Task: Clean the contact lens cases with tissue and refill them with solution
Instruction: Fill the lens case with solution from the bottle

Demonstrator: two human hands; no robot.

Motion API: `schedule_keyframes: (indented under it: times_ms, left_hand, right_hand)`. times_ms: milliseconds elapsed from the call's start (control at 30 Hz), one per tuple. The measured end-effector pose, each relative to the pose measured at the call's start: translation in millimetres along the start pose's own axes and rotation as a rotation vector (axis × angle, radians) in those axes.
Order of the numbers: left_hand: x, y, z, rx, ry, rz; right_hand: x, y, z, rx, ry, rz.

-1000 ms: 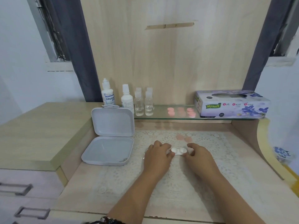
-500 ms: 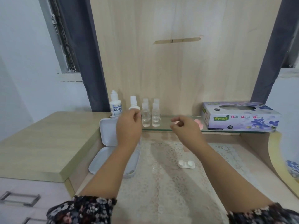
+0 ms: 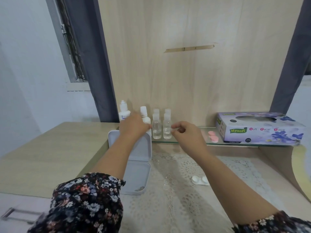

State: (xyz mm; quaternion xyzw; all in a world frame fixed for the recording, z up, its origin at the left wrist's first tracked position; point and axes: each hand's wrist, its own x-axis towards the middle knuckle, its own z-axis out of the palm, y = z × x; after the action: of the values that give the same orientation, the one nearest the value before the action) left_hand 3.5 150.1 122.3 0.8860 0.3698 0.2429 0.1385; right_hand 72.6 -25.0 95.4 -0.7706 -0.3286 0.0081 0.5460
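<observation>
Both hands have left the white contact lens case (image 3: 200, 180), which a second ago they held between them on the lace mat (image 3: 176, 190), and now reach up to the glass shelf (image 3: 235, 143). The case lies alone on the mat, below the right forearm, its two round wells side by side and touched by neither hand.

At the shelf's left end the left hand (image 3: 133, 127) has its fingers curled round the lower part of a white solution bottle (image 3: 145, 117), whose cap rises above the knuckles. A second white dropper bottle (image 3: 124, 111) with a printed label stands just to its left, partly behind the hand. The right hand (image 3: 186, 132) hovers in front of four small clear bottles (image 3: 161, 126), thumb and forefinger close together; whether they pinch anything cannot be told.

Further along the shelf lie pink round caps (image 3: 212, 137), then a purple Mysoft facial tissue box (image 3: 259, 127). An open pale grey hinged box (image 3: 136, 165) rests against the shelf's left end, under the left forearm. Floral sleeves (image 3: 87, 202) cover both upper arms.
</observation>
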Motion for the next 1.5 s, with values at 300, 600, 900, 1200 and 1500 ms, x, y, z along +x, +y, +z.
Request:
schedule_keyframes:
  times_ms: [300, 600, 900, 1200, 1500]
  left_hand:
    - [0, 0, 1, -0.045, 0.081, -0.034]
    - [-27, 25, -38, -0.377, 0.418, 0.135]
    - [-92, 42, 14, -0.739, 0.026, 0.125]
    - [-146, 26, 95, -0.808, -0.036, 0.117]
    - [-148, 14, 121, -0.806, 0.050, 0.065]
  right_hand:
    - [-6, 9, -15, -0.016, 0.045, 0.010]
    - [-15, 15, -34, -0.009, 0.103, 0.030]
    - [-23, 13, -52, 0.085, 0.146, 0.016]
    - [-40, 30, -41, -0.252, -0.109, 0.233]
    - [-40, 43, -46, 0.025, -0.278, 0.183]
